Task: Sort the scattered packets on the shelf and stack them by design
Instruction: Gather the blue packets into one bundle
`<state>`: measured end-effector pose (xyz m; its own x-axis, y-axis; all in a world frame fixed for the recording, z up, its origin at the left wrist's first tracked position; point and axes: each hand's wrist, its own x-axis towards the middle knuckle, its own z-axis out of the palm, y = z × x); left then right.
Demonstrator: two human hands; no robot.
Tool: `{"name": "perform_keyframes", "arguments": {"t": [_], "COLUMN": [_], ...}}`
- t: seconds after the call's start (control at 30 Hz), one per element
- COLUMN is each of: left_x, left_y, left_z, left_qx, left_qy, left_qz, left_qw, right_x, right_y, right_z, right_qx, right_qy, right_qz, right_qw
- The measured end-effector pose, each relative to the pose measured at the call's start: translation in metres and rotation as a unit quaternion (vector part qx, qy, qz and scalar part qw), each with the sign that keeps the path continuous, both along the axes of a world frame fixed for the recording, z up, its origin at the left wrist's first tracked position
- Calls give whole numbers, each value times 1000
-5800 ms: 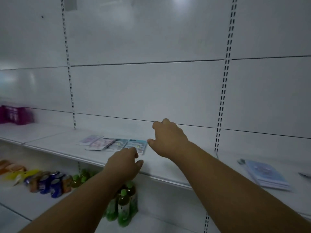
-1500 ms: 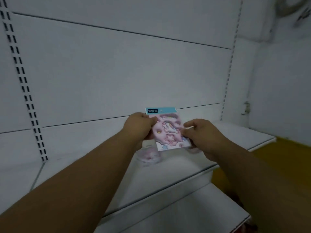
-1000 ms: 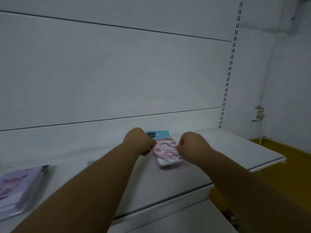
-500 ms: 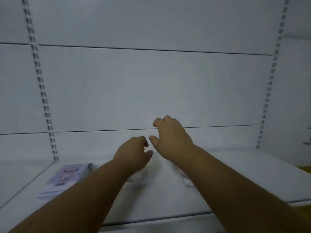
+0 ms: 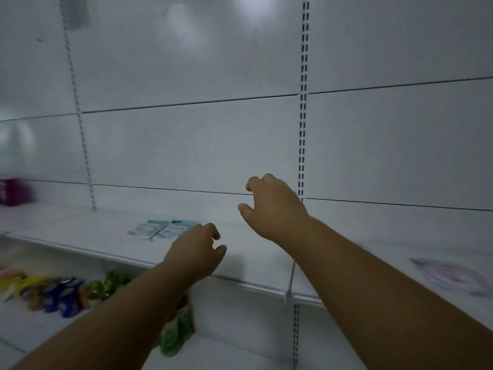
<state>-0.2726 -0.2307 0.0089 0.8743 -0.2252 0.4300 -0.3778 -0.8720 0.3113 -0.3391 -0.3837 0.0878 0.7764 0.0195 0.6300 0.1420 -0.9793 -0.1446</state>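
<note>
Two flat packets with teal tops (image 5: 165,228) lie side by side on the white shelf (image 5: 253,265), blurred by motion. My left hand (image 5: 196,252) hovers just right of them, fingers loosely curled and holding nothing. Higher and farther right, my right hand (image 5: 272,206) hangs above the shelf with relaxed curled fingers, also holding nothing. A stack of purple-pink packets (image 5: 450,276) lies on the shelf at the far right, blurred.
A magenta box (image 5: 13,192) stands at the far left of the shelf. On the lower shelf sit colourful cans (image 5: 58,292) and green bottles (image 5: 177,332). A slotted upright (image 5: 302,129) runs down the white back panel.
The pink packet I held has been set down to the right and let go. My view has swung left, bringing the teal-topped packets into sight; both hands now hold nothing.
</note>
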Motion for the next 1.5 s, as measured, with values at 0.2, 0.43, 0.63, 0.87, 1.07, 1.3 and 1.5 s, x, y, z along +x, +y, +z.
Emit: {"name": "perform_keyframes", "arguments": {"t": [0.2, 0.43, 0.63, 0.87, 1.07, 1.3, 1.5], "left_x": [51, 143, 212, 268, 293, 307, 288], "left_y": [92, 129, 155, 172, 183, 215, 250], "left_z": [-10, -23, -20, -30, -22, -18, 4], "left_qx": [-2, -15, 56, 121, 62, -178, -460], "left_qy": [35, 30, 5, 126, 181, 228, 211], "left_qz": [23, 44, 129, 158, 114, 39, -125], "left_qw": [999, 998, 990, 972, 975, 956, 853], "right_x": [48, 124, 193, 230, 245, 258, 269], "right_y": [85, 116, 137, 158, 183, 213, 223], "right_z": [-5, -16, -17, -29, -35, -59, -81], "right_qx": [8, -12, -1, 0, 15, 55, 85], "right_qy": [53, 69, 95, 124, 142, 163, 250], "right_qz": [-9, -14, -7, -47, -97, -150, -249], "right_qw": [999, 997, 995, 991, 985, 974, 932]}}
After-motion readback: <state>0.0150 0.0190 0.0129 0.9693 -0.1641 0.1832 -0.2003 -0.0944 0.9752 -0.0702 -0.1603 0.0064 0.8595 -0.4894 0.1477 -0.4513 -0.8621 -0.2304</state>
